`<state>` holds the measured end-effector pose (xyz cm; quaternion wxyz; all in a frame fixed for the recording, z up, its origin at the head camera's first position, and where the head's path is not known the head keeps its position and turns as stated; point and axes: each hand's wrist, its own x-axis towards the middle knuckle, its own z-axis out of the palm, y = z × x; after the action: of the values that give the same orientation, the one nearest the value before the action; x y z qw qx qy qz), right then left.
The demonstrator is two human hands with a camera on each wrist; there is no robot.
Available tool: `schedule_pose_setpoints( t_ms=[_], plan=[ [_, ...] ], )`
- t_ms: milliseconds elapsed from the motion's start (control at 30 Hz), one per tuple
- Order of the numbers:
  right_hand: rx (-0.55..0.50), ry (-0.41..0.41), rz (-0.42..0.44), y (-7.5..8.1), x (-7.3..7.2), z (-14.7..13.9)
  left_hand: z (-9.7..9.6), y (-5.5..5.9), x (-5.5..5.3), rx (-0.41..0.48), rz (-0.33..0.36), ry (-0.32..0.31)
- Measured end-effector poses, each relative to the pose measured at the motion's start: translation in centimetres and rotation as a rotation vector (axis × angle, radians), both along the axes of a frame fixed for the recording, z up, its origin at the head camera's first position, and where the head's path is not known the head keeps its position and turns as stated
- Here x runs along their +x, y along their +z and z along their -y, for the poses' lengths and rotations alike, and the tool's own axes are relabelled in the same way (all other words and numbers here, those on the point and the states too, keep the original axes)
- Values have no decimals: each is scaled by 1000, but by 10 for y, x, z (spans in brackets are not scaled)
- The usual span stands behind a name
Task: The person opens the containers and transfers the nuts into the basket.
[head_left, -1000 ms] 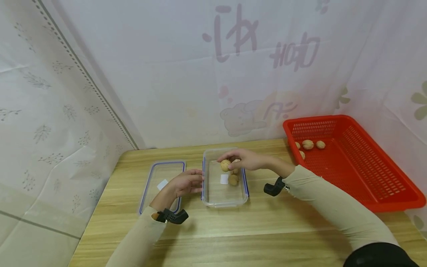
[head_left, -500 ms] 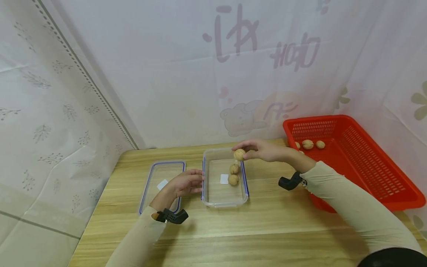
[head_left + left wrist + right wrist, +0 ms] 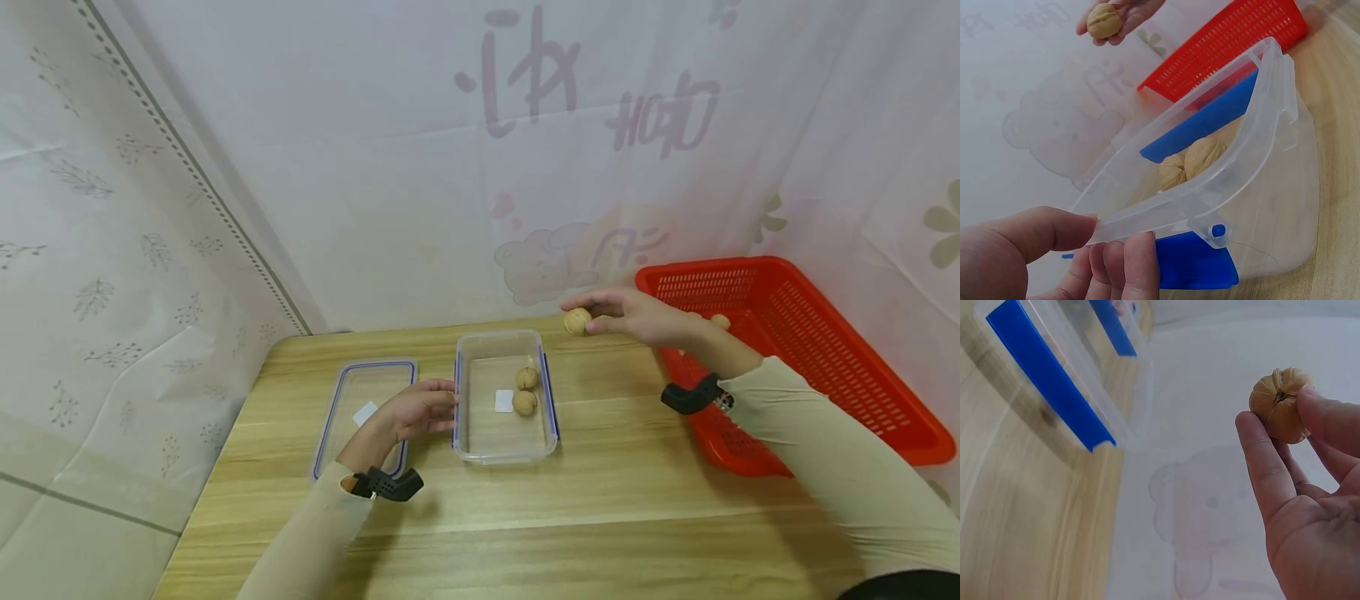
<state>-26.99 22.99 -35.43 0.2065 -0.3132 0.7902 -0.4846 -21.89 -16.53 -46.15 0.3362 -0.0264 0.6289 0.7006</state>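
My right hand (image 3: 637, 317) pinches a walnut (image 3: 577, 322) between thumb and fingertips, up off the table and to the right of the clear plastic container (image 3: 506, 457). The right wrist view shows that walnut (image 3: 1280, 405) with its ridged end toward the camera. Two other walnuts (image 3: 527, 378) lie inside the container, one touching or very near the other. At the container's left side is my left hand (image 3: 416, 410); in the left wrist view its thumb (image 3: 1063, 230) lies on the rim and its fingers curl beneath, beside a blue latch (image 3: 1194, 262).
A clear lid with a blue seal (image 3: 367, 382) lies left of the container, partly behind the left hand. At the right stands a red basket (image 3: 817, 333) with walnuts (image 3: 720, 322) in it, some hidden by the right arm. A printed curtain (image 3: 420, 208) hangs behind the table.
My right hand has moved right and away from above the container, carrying the walnut toward the basket side. The left hand and the container have stayed put.
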Motion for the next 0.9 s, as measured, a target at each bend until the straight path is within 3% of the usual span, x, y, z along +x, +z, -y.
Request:
schedule_pose_setpoints(
  t_ms=[167, 400, 900],
  plan=[
    [12, -59, -31, 4, 0, -16, 0, 1, 0, 6, -5, 0],
    [40, -158, 9, 9, 6, -39, 0, -1, -1, 8, -4, 3],
    [-18, -249, 62, -1, 12, -92, 1, -2, -1, 11, -1, -2]
  ],
)
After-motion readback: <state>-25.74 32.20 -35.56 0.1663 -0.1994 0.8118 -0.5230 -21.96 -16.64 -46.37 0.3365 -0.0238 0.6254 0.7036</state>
